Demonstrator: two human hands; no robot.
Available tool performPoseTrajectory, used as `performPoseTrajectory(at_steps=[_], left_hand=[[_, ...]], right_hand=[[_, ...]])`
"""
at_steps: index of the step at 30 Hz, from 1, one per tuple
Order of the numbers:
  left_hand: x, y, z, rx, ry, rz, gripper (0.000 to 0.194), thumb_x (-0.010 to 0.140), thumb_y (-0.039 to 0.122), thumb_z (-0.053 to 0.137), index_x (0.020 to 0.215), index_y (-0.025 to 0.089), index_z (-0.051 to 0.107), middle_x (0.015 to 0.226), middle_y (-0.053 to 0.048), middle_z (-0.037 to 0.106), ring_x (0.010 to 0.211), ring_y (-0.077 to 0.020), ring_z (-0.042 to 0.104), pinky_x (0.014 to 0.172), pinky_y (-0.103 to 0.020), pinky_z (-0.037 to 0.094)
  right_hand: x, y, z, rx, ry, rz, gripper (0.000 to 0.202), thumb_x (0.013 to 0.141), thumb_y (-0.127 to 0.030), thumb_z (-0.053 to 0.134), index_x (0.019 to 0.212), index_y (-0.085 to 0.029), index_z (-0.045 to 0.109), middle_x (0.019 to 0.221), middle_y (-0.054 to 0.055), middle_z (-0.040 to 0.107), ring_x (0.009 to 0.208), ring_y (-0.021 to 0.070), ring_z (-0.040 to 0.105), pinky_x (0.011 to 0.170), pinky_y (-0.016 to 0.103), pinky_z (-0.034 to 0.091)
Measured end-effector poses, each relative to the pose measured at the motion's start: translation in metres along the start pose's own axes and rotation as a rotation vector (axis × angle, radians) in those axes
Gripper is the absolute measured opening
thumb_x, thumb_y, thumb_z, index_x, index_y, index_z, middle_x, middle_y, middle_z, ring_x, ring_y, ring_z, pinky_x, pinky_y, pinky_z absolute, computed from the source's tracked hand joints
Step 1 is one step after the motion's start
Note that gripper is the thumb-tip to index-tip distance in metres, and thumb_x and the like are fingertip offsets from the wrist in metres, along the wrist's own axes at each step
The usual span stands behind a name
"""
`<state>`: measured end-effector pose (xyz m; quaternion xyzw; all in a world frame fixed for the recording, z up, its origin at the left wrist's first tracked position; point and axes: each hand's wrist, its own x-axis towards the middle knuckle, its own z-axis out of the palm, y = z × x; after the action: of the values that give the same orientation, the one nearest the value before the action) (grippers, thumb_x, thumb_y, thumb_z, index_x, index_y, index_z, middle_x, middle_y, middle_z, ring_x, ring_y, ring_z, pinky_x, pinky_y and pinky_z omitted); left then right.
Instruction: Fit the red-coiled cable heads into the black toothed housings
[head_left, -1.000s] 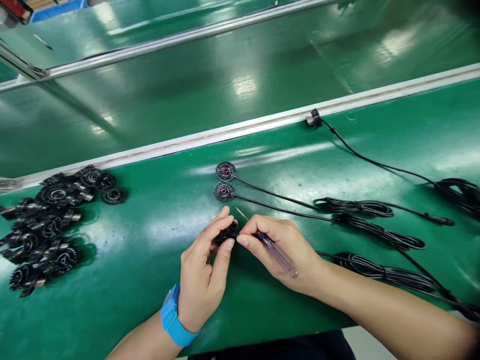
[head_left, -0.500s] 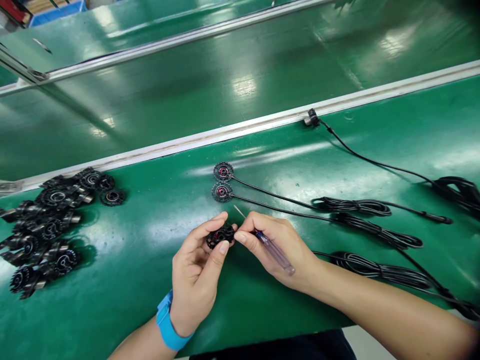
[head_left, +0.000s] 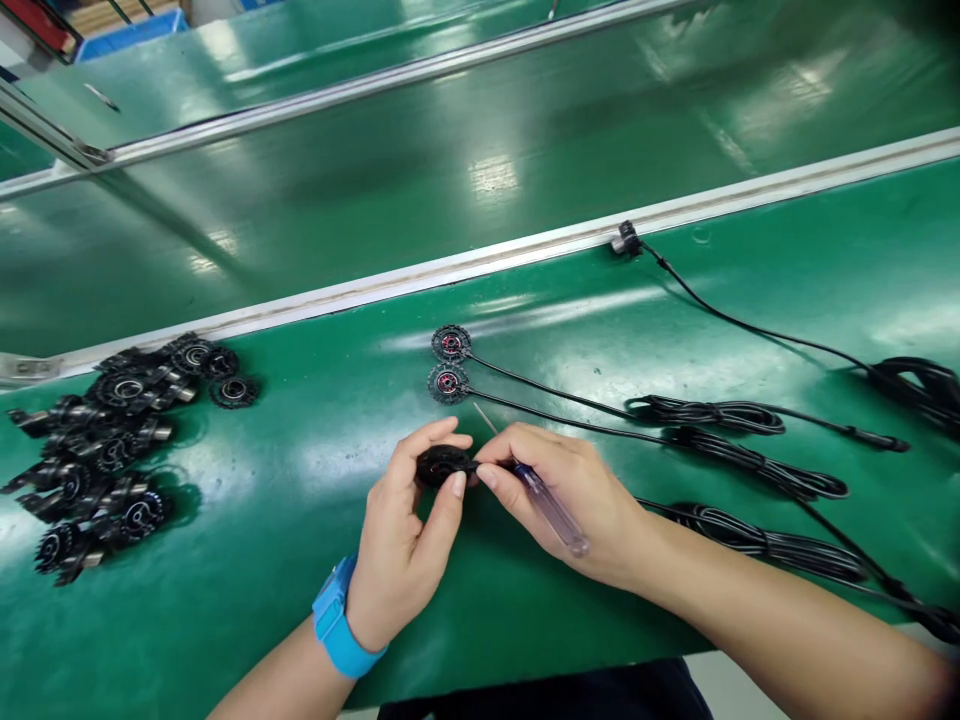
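Observation:
Between the thumb and fingers of my left hand [head_left: 409, 535] is a round black part [head_left: 442, 464], tilted nearly edge-on. A blue band [head_left: 343, 622] circles my left wrist. My right hand [head_left: 566, 500] grips a screwdriver [head_left: 551, 512] with a clear purplish handle; its thin shaft points up and left, away from the part. The right thumb and forefinger also pinch at the part's right side, where a short black cable seems to leave it. Just beyond lie two black toothed discs with red centres, a far disc [head_left: 451, 343] and a near disc [head_left: 448, 382], each on a cable.
A pile of black toothed parts [head_left: 112, 440] lies at the left. Coiled black cables [head_left: 757, 465] spread over the right side of the green table [head_left: 300, 600]. A small cabled piece [head_left: 625, 240] rests by the pale rail [head_left: 420, 272] along the back.
The round part has turned in my left hand, from showing its openwork face to nearly edge-on. Both hands stay almost in place, and the view has shifted slightly.

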<state>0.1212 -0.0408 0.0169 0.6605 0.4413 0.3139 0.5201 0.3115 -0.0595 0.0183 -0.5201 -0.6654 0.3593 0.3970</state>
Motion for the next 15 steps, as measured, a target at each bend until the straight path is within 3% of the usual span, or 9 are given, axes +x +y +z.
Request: performPoseTrajectory(at_steps=[4, 8, 15], left_hand=[[0.0, 0.0, 0.0, 0.113, -0.027, 0.077, 0.027, 0.101, 0.013, 0.047, 0.124, 0.026, 0.051, 0.109, -0.003, 0.056, 0.097, -0.0158, 0.058, 0.085, -0.028, 0.05], [0.001, 0.001, 0.003, 0.127, -0.018, 0.045, 0.023, 0.099, 0.01, 0.045, 0.114, 0.026, 0.051, 0.1, -0.001, 0.053, 0.087, -0.0141, 0.054, 0.079, -0.026, 0.047], [-0.001, 0.0, -0.001, -0.227, -0.11, -0.093, 0.032, 0.103, 0.019, 0.051, 0.131, 0.032, 0.044, 0.124, -0.004, 0.054, 0.098, -0.0153, 0.058, 0.087, -0.028, 0.052]], right_hand=[[-0.005, 0.003, 0.007, -0.026, 0.001, -0.07, 0.01, 0.102, -0.022, 0.052, 0.096, -0.021, 0.061, 0.078, 0.0, 0.063, 0.066, 0.0106, 0.058, 0.061, 0.022, 0.045], [-0.007, 0.007, 0.015, -0.026, -0.008, -0.04, 0.012, 0.102, -0.022, 0.052, 0.094, -0.02, 0.061, 0.079, 0.0, 0.064, 0.065, 0.0106, 0.058, 0.06, 0.022, 0.044], [0.001, -0.001, -0.001, 0.121, -0.049, 0.154, 0.02, 0.1, -0.027, 0.056, 0.083, -0.02, 0.062, 0.07, -0.004, 0.061, 0.058, 0.0078, 0.051, 0.057, 0.02, 0.04]])
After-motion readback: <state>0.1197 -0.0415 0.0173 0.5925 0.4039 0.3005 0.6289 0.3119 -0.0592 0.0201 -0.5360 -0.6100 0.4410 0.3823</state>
